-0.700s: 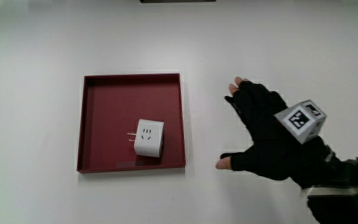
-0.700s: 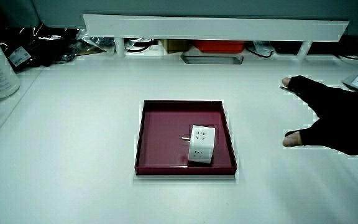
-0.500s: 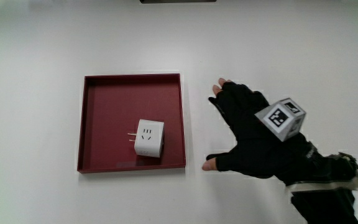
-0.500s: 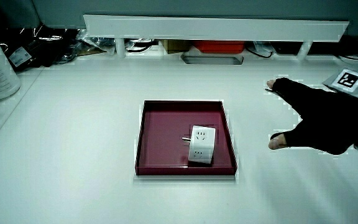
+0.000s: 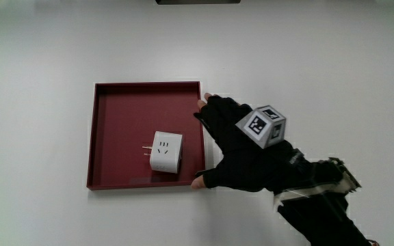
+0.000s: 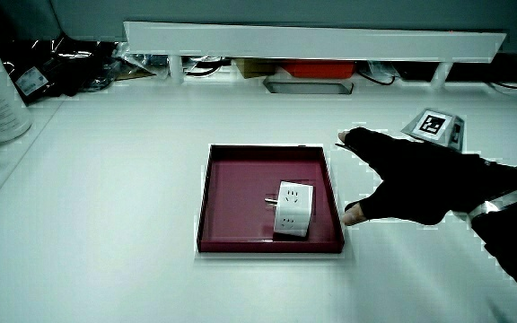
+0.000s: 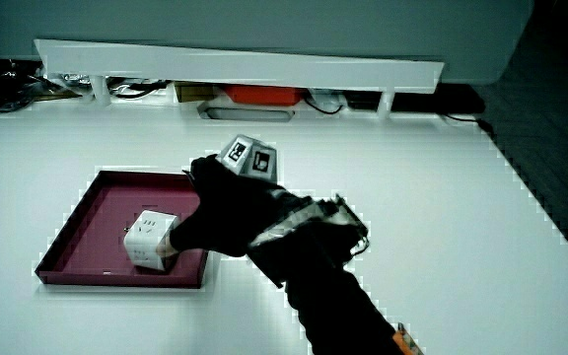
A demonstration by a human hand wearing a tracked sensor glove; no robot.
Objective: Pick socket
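White socket [image 5: 165,152] is lying inside the red tray [image 5: 115,96] on the desk [image 5: 40,55]. We are holding the hand [image 5: 241,147] beside the tray's rim, fingers [image 5: 207,109] spread wide (holding nothing), probably to fit around it.

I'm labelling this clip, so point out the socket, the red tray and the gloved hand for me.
socket [image 5: 165,152]: main view, on its white top face.
red tray [image 5: 118,123]: main view, on a bare part of its floor.
hand [image 5: 237,150]: main view, on the glove's back, beside the tray's edge.
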